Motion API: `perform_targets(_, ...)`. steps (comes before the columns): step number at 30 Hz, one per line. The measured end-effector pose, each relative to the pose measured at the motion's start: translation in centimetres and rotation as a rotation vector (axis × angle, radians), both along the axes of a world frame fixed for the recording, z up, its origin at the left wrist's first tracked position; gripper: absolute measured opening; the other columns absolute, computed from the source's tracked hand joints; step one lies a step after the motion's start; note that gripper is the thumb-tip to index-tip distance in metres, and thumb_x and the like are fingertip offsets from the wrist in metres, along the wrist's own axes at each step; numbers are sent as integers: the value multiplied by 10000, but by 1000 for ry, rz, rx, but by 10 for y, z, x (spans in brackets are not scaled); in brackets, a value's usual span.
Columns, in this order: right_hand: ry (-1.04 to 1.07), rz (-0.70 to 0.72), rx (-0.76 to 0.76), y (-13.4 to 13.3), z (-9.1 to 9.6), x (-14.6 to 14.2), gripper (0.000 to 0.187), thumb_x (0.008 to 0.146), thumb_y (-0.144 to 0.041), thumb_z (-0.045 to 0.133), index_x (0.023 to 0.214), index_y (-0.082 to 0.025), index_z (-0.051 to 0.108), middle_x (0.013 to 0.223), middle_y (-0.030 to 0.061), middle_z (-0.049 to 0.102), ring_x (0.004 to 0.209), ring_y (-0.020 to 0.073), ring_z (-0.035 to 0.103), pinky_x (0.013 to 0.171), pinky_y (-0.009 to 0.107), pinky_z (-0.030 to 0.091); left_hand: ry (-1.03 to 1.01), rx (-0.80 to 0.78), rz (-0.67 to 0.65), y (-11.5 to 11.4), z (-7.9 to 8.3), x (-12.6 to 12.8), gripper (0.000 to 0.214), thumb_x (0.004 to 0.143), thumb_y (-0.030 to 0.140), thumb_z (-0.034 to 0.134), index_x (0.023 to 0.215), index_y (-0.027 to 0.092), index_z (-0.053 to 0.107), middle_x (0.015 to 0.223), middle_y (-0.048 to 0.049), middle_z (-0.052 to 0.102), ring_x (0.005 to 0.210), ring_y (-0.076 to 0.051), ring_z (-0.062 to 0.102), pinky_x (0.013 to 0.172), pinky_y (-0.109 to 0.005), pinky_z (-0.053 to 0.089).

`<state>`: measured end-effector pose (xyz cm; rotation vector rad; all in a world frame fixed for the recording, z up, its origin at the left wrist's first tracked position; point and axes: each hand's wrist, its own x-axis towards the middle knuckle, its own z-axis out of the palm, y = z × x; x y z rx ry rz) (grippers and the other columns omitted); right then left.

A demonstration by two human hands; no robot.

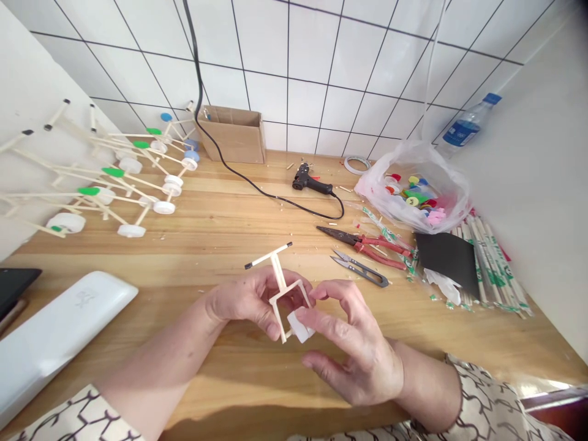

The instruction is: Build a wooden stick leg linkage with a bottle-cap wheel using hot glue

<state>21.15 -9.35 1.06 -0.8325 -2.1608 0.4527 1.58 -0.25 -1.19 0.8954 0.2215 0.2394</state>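
Observation:
My left hand [245, 300] is closed around a small frame of wooden sticks [282, 288], above the near part of the table. The frame has a crossbar with black ends and a forked lower part. At the fork's lower end is a white cap-like wheel [301, 326], seen edge-on. My right hand [356, 346] is beside it, with one fingertip against the white wheel and another close to the frame's side stick. Its thumb is held apart, so the hand looks open. Fingers of my left hand are partly hidden behind the frame.
Several similar stick models [124, 177] with white wheels stand at left. Beyond my hands lie a glue gun [312, 180] with its cord, red-handled pliers [367, 245] and thread snips [361, 268]. A bag of coloured caps [367, 190], wrapped chopsticks [493, 263] and a cardboard box [234, 135] are farther out.

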Motion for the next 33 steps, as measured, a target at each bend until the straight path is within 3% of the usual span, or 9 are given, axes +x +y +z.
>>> perform_targets(8, -104, -35, 129, 0, -2, -3, 275, 852, -246, 584, 1098, -125, 562, 1123, 135, 419, 1001, 261, 468, 795, 452, 478, 22, 64, 22, -1, -2, 3, 415, 536, 115, 838, 911, 145, 662, 869, -30, 685, 804, -157, 614, 731, -257, 504)
perform_targets(16, -81, -114, 241, 0, -5, -8, 121, 846, -178, 581, 959, -164, 622, 1065, 104, 493, 939, 213, 499, 747, 383, 501, 19, 24, 20, -6, 6, 11, 404, 496, 105, 855, 828, 141, 628, 763, -3, 667, 690, -124, 593, 627, -210, 478)
perform_targets(33, -9, -47, 236, -1, -9, -8, 66, 837, -74, 564, 866, -97, 619, 1023, 122, 531, 923, 216, 516, 734, 371, 542, 58, 69, 63, -8, 5, 13, 446, 474, 128, 870, 854, 131, 637, 772, 4, 623, 733, -134, 564, 650, -222, 470)
